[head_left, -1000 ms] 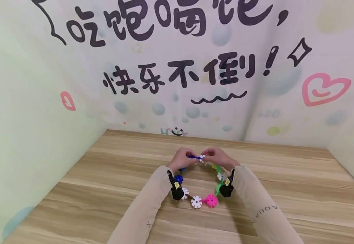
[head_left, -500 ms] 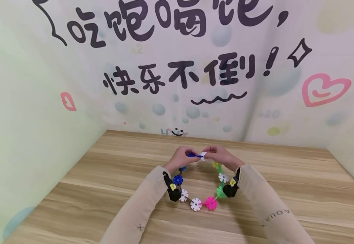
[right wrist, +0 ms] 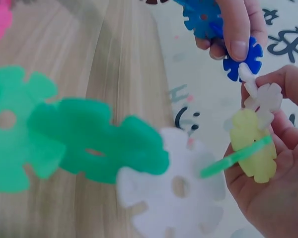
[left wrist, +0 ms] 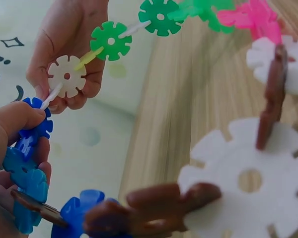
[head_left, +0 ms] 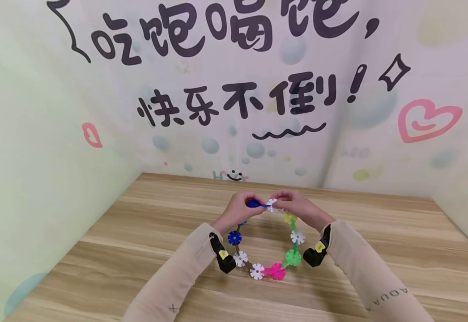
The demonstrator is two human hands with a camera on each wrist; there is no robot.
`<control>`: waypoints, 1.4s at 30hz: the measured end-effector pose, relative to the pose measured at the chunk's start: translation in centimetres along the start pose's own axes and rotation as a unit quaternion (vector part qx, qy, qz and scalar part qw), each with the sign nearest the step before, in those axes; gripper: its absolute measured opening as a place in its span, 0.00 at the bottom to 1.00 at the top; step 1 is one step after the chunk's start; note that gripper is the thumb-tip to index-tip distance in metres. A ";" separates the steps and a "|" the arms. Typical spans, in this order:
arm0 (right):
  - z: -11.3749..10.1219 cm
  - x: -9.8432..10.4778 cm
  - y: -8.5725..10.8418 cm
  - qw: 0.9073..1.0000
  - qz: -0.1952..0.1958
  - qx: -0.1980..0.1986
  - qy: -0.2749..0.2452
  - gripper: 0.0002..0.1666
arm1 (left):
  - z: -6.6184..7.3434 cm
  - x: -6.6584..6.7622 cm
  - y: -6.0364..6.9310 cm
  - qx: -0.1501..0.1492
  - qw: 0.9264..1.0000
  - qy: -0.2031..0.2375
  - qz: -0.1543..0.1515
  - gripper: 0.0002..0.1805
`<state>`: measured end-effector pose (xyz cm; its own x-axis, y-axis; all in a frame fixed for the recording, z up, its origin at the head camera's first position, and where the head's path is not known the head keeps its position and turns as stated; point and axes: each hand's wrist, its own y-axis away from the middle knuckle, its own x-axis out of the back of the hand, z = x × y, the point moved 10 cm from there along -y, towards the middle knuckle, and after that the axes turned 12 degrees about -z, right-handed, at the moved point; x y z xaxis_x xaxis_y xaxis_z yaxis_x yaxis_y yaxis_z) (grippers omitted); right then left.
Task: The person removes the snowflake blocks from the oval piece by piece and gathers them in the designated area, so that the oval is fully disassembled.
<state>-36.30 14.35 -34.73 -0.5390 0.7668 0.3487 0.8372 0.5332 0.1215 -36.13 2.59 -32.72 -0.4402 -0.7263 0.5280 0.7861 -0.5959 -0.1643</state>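
Observation:
Notched plastic discs in white, blue, green, yellow, brown and pink are joined in a ring, its pink disc (head_left: 277,271) at the near side. At the far side my left hand (head_left: 240,209) pinches a dark blue disc (head_left: 253,203) between thumb and fingers. Beside it my right hand (head_left: 296,206) pinches a white disc (head_left: 273,205). In the left wrist view the blue disc (left wrist: 36,124) and a thin white disc (left wrist: 51,95) meet at the fingertips. The right wrist view shows a yellow disc (right wrist: 253,145) against the right palm.
The ring is over a wood-grain table (head_left: 157,210). Behind it hangs a pale backdrop (head_left: 202,156) with black lettering and pink hearts. A black wrist camera (head_left: 317,250) hangs below the right wrist and another (head_left: 222,255) below the left, near the ring's sides.
The right hand and forearm have moved a little to the right, and the left forearm slightly left. Both hands still hold the ring's far side, and its near discs have shifted slightly.

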 end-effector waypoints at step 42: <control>-5.4 -1.1 4.6 0.998 0.004 0.070 0.004 0.13 | 10.6 0.7 5.0 -0.167 0.985 -0.026 0.040 0.05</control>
<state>-31.33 14.02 -29.57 -0.5314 0.7680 0.3574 0.8197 0.5726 -0.0116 -27.91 2.78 -24.34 -0.3529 -0.7627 0.5419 0.6273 -0.6226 -0.4677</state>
